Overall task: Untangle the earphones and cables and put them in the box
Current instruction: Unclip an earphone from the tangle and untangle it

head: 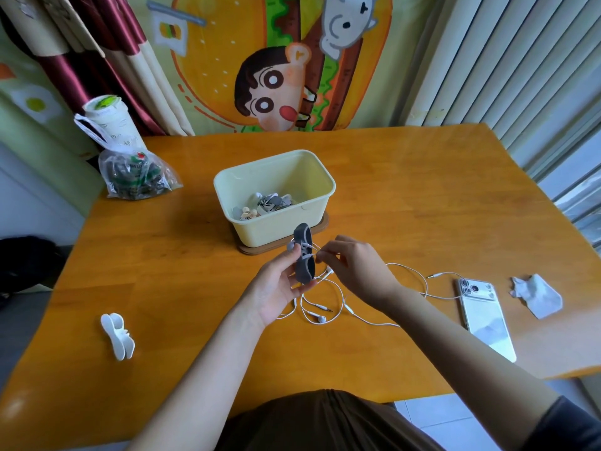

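above wooden table [406, 196], left hand [276, 289] grips grey winder [304, 255], right hand [354, 268] pinches cable [398, 264].

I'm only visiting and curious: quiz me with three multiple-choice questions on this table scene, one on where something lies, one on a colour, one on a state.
1. Where does the phone lie?
A on the person's lap
B on the table, right of the right hand
C on the floor

2. What colour is the winder held in the left hand?
A dark grey
B red
C green

3. How is the box?
A lidded
B open, with things inside
C tipped over

Answers:
1 B, it lies flat on the wood.
2 A, it shows dark against the white earphones.
3 B, its contents show from above.
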Demonstrator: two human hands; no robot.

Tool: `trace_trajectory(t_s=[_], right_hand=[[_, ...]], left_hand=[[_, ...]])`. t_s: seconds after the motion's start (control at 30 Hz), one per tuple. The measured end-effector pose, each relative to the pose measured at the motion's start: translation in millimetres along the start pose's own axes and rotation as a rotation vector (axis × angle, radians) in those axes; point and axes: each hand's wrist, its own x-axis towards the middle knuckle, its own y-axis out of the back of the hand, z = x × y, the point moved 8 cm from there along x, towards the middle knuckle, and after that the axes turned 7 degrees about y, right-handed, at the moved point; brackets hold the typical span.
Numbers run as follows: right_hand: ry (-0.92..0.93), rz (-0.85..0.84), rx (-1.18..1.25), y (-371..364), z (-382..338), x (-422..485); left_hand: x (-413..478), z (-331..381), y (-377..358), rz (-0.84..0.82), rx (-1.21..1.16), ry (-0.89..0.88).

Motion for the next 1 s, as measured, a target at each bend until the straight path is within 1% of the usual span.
trace_trajectory(t_s=[0.13,0.3,0.37,0.5,0.77,0.9,1.0], right_hand=[[-0.05,-0.021,0.08,-4,4,-1],[-0.1,0.029,0.18,-1,6,-1],[-0.113,0.059,0.224,1,5,0],[-0.089,0.088,0.218,2,1,0],[-0.043,0.115,0.181,1,-2,2],[-0.066,0.116,0.198,0,-1,1],[-0.092,0.104,0.185,-2,3,1]], left_hand=[[0,1,-2,0.0,0.064,-0.024],[-2,8,-6,-0.049,0.117,-0.073],[-3,10,-12,-0.09,0.098,-0.093],[-3,12,-17,-0.132,0.042,-0.121],[-2,11,-17,-0.086,0.158,-0.133],[0,10,-14,-0.042,0.185,-0.131],[3,8,-10,-0.004,0.262,-0.142]])
